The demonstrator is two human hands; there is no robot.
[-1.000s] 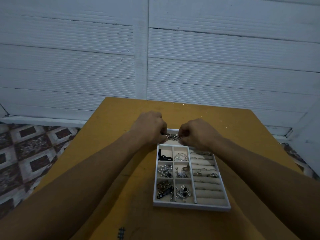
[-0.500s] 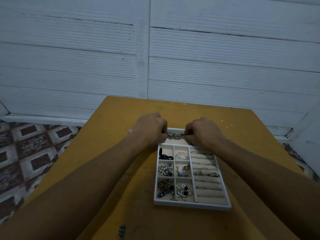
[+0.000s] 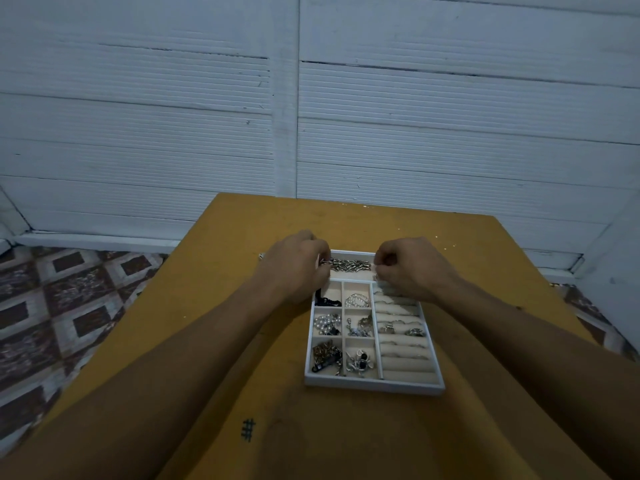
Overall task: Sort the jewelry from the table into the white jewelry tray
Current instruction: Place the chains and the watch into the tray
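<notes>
The white jewelry tray (image 3: 374, 385) lies on the yellow table (image 3: 242, 323), its small compartments holding several pieces and its right side lined with ring rolls. A silver chain (image 3: 348, 264) lies stretched across the tray's long far compartment. My left hand (image 3: 294, 265) pinches the chain's left end with curled fingers. My right hand (image 3: 405, 266) is curled at the chain's right end, over the top of the ring rolls; its fingertips hide whether they still pinch the chain.
A white panelled wall stands just behind the table's far edge. Patterned floor tiles (image 3: 69, 306) show to the left, below the table's left edge. A small pale object (image 3: 262, 256) peeks out on the table behind my left hand.
My hands have drawn apart, stretching the chain out flat along the far compartment. The right hand has moved right and the chain now lies lower in the tray.
</notes>
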